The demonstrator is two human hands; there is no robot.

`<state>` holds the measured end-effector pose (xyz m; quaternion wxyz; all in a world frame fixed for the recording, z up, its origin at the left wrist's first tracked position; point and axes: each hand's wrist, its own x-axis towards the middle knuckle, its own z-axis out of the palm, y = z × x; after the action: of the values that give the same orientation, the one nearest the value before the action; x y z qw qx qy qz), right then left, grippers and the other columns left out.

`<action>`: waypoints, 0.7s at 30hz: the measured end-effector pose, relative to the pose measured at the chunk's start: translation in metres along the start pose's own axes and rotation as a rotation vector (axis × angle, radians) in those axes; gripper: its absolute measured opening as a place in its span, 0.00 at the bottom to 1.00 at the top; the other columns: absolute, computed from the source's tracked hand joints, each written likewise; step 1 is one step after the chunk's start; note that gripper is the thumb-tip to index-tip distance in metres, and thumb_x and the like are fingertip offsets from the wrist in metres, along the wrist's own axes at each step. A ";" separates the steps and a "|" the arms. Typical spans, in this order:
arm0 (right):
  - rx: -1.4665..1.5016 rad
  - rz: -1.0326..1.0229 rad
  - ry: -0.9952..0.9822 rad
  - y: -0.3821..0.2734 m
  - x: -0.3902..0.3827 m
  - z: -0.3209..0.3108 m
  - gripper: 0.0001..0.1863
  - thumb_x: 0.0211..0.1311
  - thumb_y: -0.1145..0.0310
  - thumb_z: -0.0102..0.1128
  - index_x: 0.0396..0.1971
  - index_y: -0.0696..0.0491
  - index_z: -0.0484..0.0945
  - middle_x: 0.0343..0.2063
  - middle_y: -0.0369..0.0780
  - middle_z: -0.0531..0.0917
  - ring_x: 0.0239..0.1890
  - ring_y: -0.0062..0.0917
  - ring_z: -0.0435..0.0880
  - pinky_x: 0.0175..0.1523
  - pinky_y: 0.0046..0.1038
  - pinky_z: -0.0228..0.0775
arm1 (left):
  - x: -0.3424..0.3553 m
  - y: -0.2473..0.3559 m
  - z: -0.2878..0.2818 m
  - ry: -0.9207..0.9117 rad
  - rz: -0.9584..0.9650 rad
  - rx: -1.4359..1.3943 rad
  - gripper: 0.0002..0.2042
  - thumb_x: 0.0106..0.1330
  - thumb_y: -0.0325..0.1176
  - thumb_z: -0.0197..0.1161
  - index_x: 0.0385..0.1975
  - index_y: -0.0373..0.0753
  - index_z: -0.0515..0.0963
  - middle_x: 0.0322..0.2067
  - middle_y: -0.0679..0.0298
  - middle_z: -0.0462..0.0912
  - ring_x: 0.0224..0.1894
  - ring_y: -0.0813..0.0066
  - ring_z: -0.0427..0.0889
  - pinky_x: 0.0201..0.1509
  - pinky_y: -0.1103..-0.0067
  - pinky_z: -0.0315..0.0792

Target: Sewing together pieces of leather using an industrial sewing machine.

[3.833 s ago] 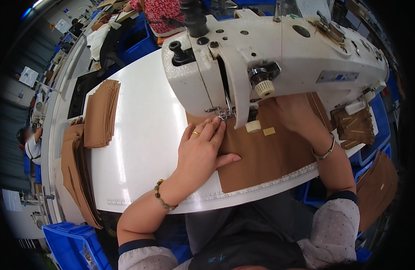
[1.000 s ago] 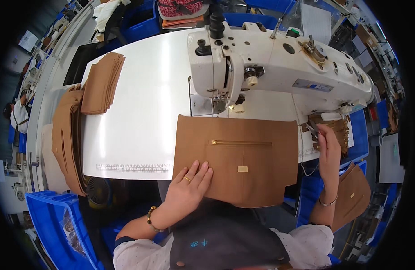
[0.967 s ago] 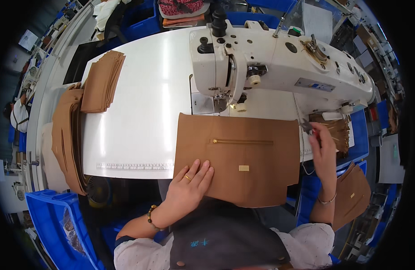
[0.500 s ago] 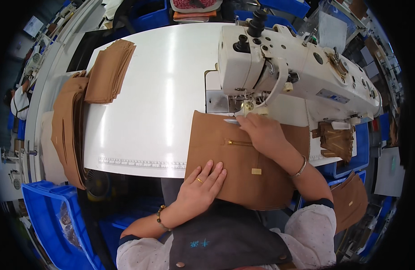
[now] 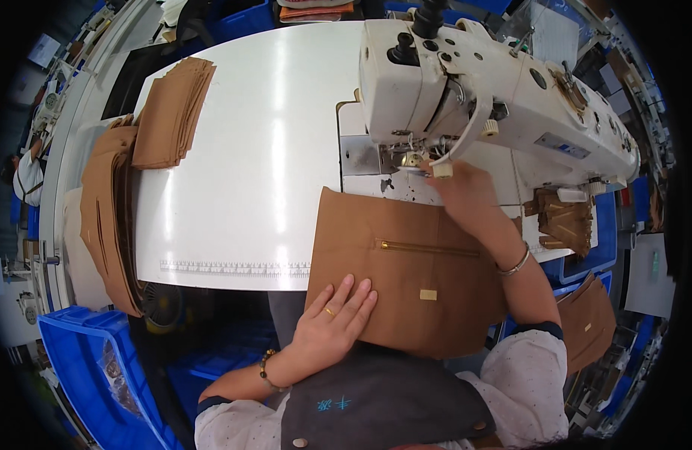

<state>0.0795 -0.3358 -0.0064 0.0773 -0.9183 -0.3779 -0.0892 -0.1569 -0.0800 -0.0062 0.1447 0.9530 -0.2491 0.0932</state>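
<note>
A brown panel [image 5: 406, 289] with a gold zipper [image 5: 428, 247] and a small pale tag [image 5: 428, 295] hangs partly over the table's near edge. My left hand [image 5: 335, 319] rests flat on its left part, fingers stretched out. Beyond the panel, my right hand [image 5: 470, 195] reaches under the head of a white sewing machine [image 5: 503, 105], beside the presser foot. Its fingers are closed and a little blurred; a thin silvery sliver shows at their tips, too small to name. The machine's pale knob partly covers the fingertips.
On the white table [image 5: 233, 202], a stack of brown pieces [image 5: 173, 112] lies at the far left, with more brown panels [image 5: 109, 210] draped beside it. Brown zippered pieces [image 5: 564, 221] sit at the right over a blue bin [image 5: 605, 232]. Another blue bin [image 5: 91, 330] stands lower left.
My right hand has moved off the panel, away from me toward the needle area, taking the silvery thing along. The panel lies slightly apart from the machine. My left hand stays put.
</note>
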 end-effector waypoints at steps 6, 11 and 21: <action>0.074 0.211 0.235 0.028 -0.040 -0.035 0.12 0.70 0.64 0.66 0.44 0.56 0.80 0.39 0.44 0.82 0.45 0.43 0.83 0.51 0.43 0.75 | -0.003 0.001 0.003 0.032 -0.007 -0.013 0.23 0.64 0.25 0.62 0.61 0.41 0.85 0.65 0.58 0.84 0.69 0.58 0.82 0.68 0.64 0.77; 0.460 0.209 -0.088 0.010 -0.050 -0.035 0.11 0.73 0.64 0.62 0.36 0.57 0.80 0.34 0.45 0.83 0.42 0.45 0.82 0.47 0.44 0.73 | -0.005 0.001 0.003 0.010 0.001 0.061 0.22 0.66 0.29 0.61 0.61 0.41 0.84 0.67 0.60 0.82 0.69 0.59 0.81 0.68 0.65 0.76; 0.493 0.188 -0.196 0.019 -0.045 -0.025 0.17 0.75 0.56 0.63 0.32 0.55 0.80 0.32 0.44 0.83 0.40 0.42 0.83 0.45 0.42 0.73 | -0.003 0.010 0.006 -0.016 -0.052 0.038 0.28 0.55 0.18 0.67 0.59 0.41 0.86 0.67 0.58 0.83 0.71 0.56 0.80 0.72 0.59 0.75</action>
<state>0.0591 -0.3854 0.0062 0.2693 -0.9071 -0.3071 0.1019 -0.1639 -0.0888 -0.0099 0.1270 0.9625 -0.2234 0.0865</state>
